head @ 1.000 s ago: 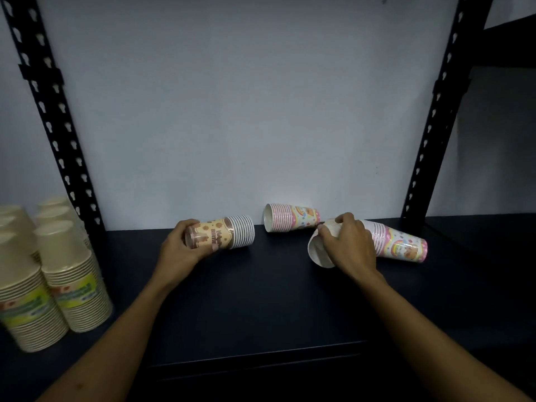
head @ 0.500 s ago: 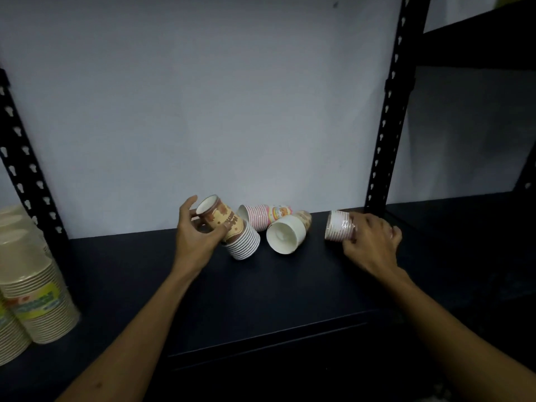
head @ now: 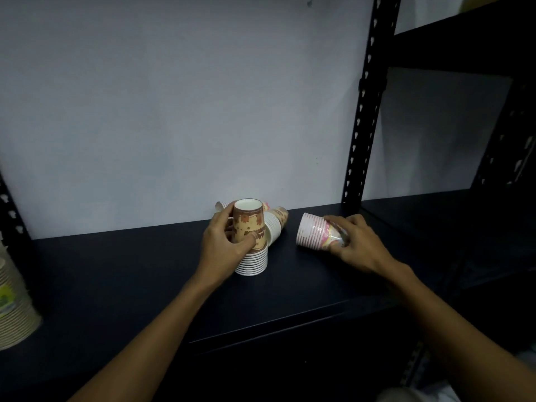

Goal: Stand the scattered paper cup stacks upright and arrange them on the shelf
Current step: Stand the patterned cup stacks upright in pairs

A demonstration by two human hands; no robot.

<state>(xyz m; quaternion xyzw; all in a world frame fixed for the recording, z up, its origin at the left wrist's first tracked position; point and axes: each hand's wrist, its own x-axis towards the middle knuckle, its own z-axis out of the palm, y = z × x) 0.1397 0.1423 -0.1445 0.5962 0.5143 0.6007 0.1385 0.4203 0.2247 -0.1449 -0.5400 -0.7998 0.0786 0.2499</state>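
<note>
A brown-printed cup stack (head: 251,245) stands upside down on the dark shelf (head: 145,274), rims down and white base up. My left hand (head: 224,242) grips its upper part. To the right a pink-striped stack (head: 311,236) lies on its side, open rims facing left, with my right hand (head: 352,242) closed over its narrow end. Behind the brown stack a white stack (head: 275,226) lies on its side, and the rim of another lying stack (head: 222,206) peeks out by the wall.
Cream cup stacks with green print (head: 13,309) stand at the far left edge. A black perforated upright (head: 365,111) rises at the back right, with a neighbouring shelf bay (head: 449,221) beyond it. A pale wall closes the back.
My left hand has tipped the brown stack from tilted to standing rims-down. My right hand still holds the pink stack lying on its side. The camera moved closer and to the right.
</note>
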